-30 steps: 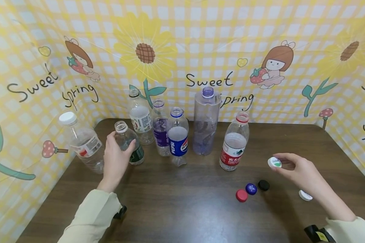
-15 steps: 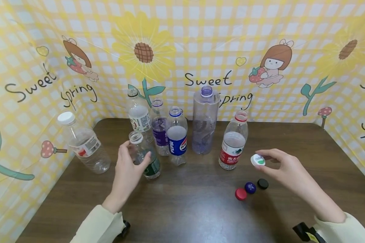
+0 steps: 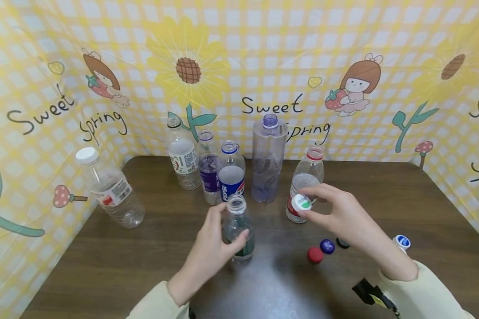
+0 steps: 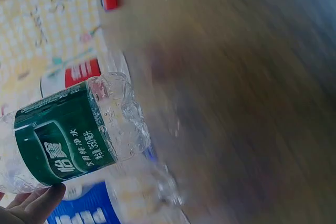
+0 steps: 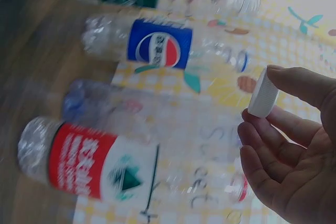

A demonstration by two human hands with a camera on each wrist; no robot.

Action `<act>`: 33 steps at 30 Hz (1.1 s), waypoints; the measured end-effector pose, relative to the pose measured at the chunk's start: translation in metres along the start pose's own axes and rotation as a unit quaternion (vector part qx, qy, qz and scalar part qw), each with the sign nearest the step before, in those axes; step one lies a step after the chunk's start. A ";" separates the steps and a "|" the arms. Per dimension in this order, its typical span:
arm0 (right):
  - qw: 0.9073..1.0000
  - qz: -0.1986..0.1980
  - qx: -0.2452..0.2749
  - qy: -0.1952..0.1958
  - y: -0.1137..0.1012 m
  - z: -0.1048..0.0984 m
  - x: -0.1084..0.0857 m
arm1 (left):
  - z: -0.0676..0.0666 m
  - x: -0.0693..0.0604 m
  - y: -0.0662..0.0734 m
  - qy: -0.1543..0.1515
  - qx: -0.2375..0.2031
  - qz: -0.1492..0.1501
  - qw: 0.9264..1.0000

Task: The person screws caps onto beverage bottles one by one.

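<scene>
My left hand (image 3: 213,243) grips a clear plastic bottle with a green label (image 4: 63,135), its neck uncapped, near the table's middle. In the head view this bottle stands upright before the Pepsi bottle (image 3: 230,177). Between thumb and fingers my right hand (image 3: 339,212) pinches a white bottle cap (image 3: 302,203) with a green mark on top. The cap is to the right of the green-label bottle's mouth, apart from it. Behind the right hand stands an uncapped bottle with a red label (image 5: 84,161), partly covered in the head view.
Uncapped bottles stand at the back: a white-label one (image 3: 185,161), a purple-label one (image 3: 209,173) and a tall purplish one (image 3: 268,164). A white-capped bottle (image 3: 117,195) is at left. Loose red (image 3: 315,254), blue (image 3: 327,246), black (image 3: 343,243) and white-and-blue (image 3: 402,241) caps lie right.
My left hand has carried the green-label bottle rightward and nearer, from beside the white-capped bottle to the middle. My right hand has moved left with the white cap.
</scene>
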State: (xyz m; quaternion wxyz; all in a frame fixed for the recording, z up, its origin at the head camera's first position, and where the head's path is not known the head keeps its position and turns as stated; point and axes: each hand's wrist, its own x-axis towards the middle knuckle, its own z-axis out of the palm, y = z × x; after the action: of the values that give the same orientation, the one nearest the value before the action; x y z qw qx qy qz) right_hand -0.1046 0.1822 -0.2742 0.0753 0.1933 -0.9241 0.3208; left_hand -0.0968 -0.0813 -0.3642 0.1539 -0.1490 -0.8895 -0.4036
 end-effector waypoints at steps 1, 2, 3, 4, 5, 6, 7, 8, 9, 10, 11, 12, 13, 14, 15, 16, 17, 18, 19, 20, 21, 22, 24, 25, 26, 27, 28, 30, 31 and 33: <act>1.000 -0.004 0.003 0.000 -0.004 0.001 0.002 | 0.003 -0.001 0.002 -0.004 -0.001 0.005 1.000; 1.000 -0.007 0.007 -0.001 -0.009 0.002 0.003 | 0.006 -0.002 0.005 -0.008 -0.002 0.011 1.000; 1.000 -0.009 0.011 -0.003 -0.013 0.003 0.005 | 0.009 -0.003 0.006 -0.011 -0.004 0.015 1.000; 1.000 -0.010 0.018 -0.009 -0.017 0.004 0.006 | 0.012 -0.004 0.008 -0.014 -0.005 0.019 1.000; 1.000 -0.014 0.022 -0.012 -0.021 0.005 0.007 | 0.014 -0.004 0.009 -0.015 -0.007 0.024 1.000; 0.999 -0.020 0.026 -0.015 -0.024 0.007 0.009 | 0.016 -0.005 0.010 -0.019 -0.009 0.024 0.999; 0.999 -0.028 0.028 -0.018 -0.027 0.008 0.010 | 0.018 -0.005 0.011 -0.022 -0.011 0.027 0.999; 0.999 -0.035 0.030 -0.020 -0.029 0.009 0.011 | 0.019 -0.006 0.011 -0.024 -0.012 0.029 0.999; 0.998 -0.044 0.030 -0.023 -0.031 0.011 0.013 | 0.020 -0.006 0.012 -0.025 -0.012 0.032 0.999; 0.998 -0.051 0.030 -0.025 -0.033 0.013 0.014 | 0.021 -0.007 0.013 -0.026 -0.012 0.034 0.999; 0.997 -0.060 0.029 -0.027 -0.034 0.015 0.015 | 0.022 -0.007 0.014 -0.027 -0.012 0.037 0.999; 0.997 -0.066 0.029 -0.030 -0.036 0.016 0.016 | 0.023 -0.007 0.015 -0.028 -0.014 0.040 0.999; 0.996 -0.072 0.029 -0.034 -0.037 0.017 0.017 | 0.024 -0.007 0.015 -0.029 -0.015 0.043 0.999; 0.996 -0.075 0.031 -0.039 -0.037 0.019 0.017 | 0.024 -0.007 0.016 -0.030 -0.015 0.045 0.998; 0.996 -0.077 0.032 -0.043 -0.038 0.019 0.018 | 0.025 -0.007 0.017 -0.030 -0.015 0.047 0.998; 0.995 -0.080 0.033 -0.047 -0.038 0.020 0.018 | 0.025 -0.007 0.018 -0.032 -0.017 0.047 0.998; 0.995 -0.082 0.033 -0.052 -0.039 0.021 0.018 | 0.025 -0.007 0.018 -0.033 -0.019 0.048 0.998; 0.994 -0.083 0.034 -0.056 -0.039 0.022 0.018 | 0.026 -0.007 0.018 -0.033 -0.020 0.048 0.998; 0.994 -0.085 0.036 -0.060 -0.039 0.022 0.018 | 0.026 -0.007 0.019 -0.034 -0.020 0.048 0.998; 0.994 -0.087 0.037 -0.063 -0.039 0.022 0.019 | 0.026 -0.007 0.019 -0.034 -0.020 0.049 0.998; 0.993 -0.091 0.037 -0.065 -0.040 0.023 0.019 | 0.026 -0.007 0.020 -0.035 -0.019 0.049 0.998; 0.993 -0.094 0.038 -0.068 -0.040 0.023 0.019 | 0.026 -0.007 0.020 -0.037 -0.020 0.049 0.998; 0.991 -0.101 0.040 -0.072 -0.040 0.023 0.020 | 0.027 -0.006 0.020 -0.041 -0.022 0.047 0.998; 0.991 -0.104 0.040 -0.076 -0.040 0.023 0.021 | 0.027 -0.006 0.021 -0.043 -0.024 0.046 0.998; 0.990 -0.107 0.038 -0.079 -0.040 0.023 0.021 | 0.027 -0.006 0.021 -0.046 -0.028 0.044 0.998; 0.990 -0.109 0.037 -0.083 -0.040 0.023 0.021 | 0.027 -0.006 0.021 -0.048 -0.028 0.045 0.997; 0.990 -0.110 0.035 -0.087 -0.040 0.023 0.021 | 0.027 -0.006 0.021 -0.049 -0.030 0.044 0.997; 0.989 -0.110 0.029 -0.095 -0.040 0.023 0.022 | 0.027 -0.006 0.021 -0.049 -0.028 0.047 0.997; 0.989 -0.110 0.027 -0.100 -0.040 0.023 0.022 | 0.027 -0.006 0.020 -0.049 -0.029 0.048 0.997; 0.988 -0.108 0.023 -0.106 -0.040 0.025 0.023 | 0.028 -0.006 0.020 -0.048 -0.028 0.050 0.997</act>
State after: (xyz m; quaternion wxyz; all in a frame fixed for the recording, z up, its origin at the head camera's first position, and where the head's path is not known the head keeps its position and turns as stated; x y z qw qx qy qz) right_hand -0.1094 0.1312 -0.2651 0.0065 0.3264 -0.8932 0.3093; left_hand -0.0879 -0.0481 -0.3705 0.1267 -0.2167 -0.8756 -0.4127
